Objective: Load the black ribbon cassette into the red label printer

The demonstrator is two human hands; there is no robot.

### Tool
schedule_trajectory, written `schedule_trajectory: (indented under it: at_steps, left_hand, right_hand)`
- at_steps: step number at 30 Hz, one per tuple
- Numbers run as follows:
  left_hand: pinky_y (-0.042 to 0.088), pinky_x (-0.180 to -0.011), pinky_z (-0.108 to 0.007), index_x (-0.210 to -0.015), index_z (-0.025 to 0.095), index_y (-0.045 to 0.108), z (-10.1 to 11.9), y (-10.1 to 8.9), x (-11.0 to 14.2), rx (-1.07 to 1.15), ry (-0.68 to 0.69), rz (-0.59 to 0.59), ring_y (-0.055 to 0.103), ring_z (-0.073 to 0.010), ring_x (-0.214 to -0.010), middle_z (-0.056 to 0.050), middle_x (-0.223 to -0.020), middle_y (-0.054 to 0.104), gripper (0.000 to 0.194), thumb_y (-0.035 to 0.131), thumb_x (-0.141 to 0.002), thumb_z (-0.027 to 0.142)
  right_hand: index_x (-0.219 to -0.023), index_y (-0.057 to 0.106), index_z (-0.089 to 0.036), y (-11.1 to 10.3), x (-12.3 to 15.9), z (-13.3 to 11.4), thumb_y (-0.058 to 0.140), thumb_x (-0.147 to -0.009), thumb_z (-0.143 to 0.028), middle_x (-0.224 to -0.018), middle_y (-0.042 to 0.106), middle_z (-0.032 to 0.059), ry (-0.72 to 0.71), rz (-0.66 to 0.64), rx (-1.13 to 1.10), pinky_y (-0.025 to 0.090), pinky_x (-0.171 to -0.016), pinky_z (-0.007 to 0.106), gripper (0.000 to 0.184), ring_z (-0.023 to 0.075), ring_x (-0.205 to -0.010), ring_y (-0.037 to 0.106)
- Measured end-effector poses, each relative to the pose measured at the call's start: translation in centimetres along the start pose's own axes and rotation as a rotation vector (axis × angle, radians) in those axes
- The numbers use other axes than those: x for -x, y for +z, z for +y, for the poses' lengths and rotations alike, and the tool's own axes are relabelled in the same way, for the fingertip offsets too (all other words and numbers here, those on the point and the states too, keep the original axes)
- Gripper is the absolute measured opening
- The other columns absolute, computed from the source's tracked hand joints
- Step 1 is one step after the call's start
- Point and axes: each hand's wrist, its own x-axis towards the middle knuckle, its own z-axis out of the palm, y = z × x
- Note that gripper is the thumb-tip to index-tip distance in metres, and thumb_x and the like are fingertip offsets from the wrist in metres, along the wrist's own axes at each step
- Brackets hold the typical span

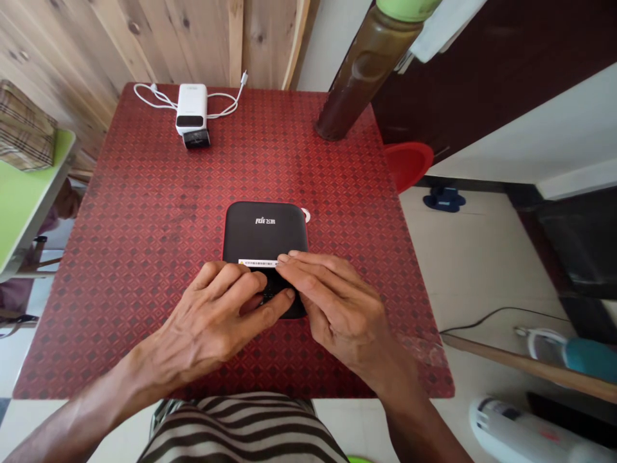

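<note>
A flat, black, square kitchen scale with a thin red rim lies on the table in front of me. White lettering shows on its upper half, and a narrow white label strip runs across it lower down. My left hand bends over the front left part, its thumb reaching across the glossy dark panel. The fingers of my right hand press together over the front right corner, with their tips at the label's right end. Much of the panel is hidden under both hands.
A red patterned table bears a white power bank with a white cable at the back left. A tall dark bottle with a green lid stands back right. A white ring shows beside the scale.
</note>
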Motion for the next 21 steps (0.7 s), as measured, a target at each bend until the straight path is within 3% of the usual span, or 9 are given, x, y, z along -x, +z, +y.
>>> schedule_trajectory:
  at_steps: [3,7,10,12,16,21]
  left_hand:
    - [0.054,-0.085,-0.037,-0.144,0.027,0.075,-0.5,0.4,0.6,0.210,-0.135,0.077,0.069,-0.0207,-0.103,-0.006,-0.119,0.075,0.039,0.058,-0.115,0.007]
    - [0.058,-0.106,-0.043,-0.152,0.037,0.070,-2.0,2.6,1.6,0.482,-0.642,0.419,0.069,-0.0262,-0.130,-0.005,-0.143,0.074,0.044,0.078,-0.110,0.025]
    - [0.055,-0.123,-0.054,-0.162,0.033,0.060,-2.9,4.5,2.0,0.888,-0.885,0.391,0.065,-0.0336,-0.151,-0.010,-0.166,0.066,0.061,0.083,-0.107,0.044]
    - [0.052,-0.130,-0.059,-0.164,0.030,0.057,-3.1,5.1,2.1,1.033,-0.939,0.355,0.062,-0.0360,-0.156,-0.014,-0.170,0.063,0.067,0.085,-0.105,0.049]
    - [0.051,-0.133,-0.059,-0.161,0.028,0.059,-3.0,5.2,1.9,1.110,-0.937,0.364,0.063,-0.0360,-0.157,-0.014,-0.167,0.066,0.067,0.085,-0.104,0.052]
    - [0.050,-0.132,-0.060,-0.156,0.030,0.067,-2.6,5.2,2.4,1.131,-0.987,0.413,0.066,-0.0372,-0.153,-0.011,-0.162,0.072,0.060,0.086,-0.104,0.052]
  right_hand:
    - [-0.160,0.061,-0.017,0.2,0.4,-0.1,0.059,-0.111,0.003,-0.132,0.090,0.0119,0.036,0.006,-0.019,0.072,-0.108,0.041,0.053,0.0242,-0.125,0.085]
    - [-0.162,0.058,-0.016,0.3,0.7,-0.3,0.058,-0.110,0.003,-0.135,0.089,0.0133,0.039,0.000,-0.010,0.070,-0.113,0.042,0.055,0.0251,-0.131,0.084]
    - [-0.159,0.060,-0.013,0.3,0.8,-0.4,0.057,-0.110,0.004,-0.134,0.089,0.0140,0.027,-0.007,0.004,0.069,-0.114,0.041,0.052,0.0249,-0.133,0.083]
    - [-0.157,0.061,-0.012,0.4,1.0,-0.3,0.056,-0.109,0.004,-0.133,0.089,0.0140,0.017,-0.005,0.005,0.069,-0.114,0.041,0.051,0.0245,-0.132,0.083]
    - [-0.156,0.063,-0.010,0.8,1.1,-0.2,0.056,-0.108,0.004,-0.134,0.089,0.0153,0.015,0.007,0.014,0.069,-0.116,0.042,0.050,0.0257,-0.132,0.083]
    - [-0.158,0.065,-0.021,0.9,1.5,-0.6,0.059,-0.110,-0.001,-0.138,0.088,0.0109,0.118,0.089,-0.129,0.070,-0.115,0.044,0.052,0.0241,-0.133,0.082]
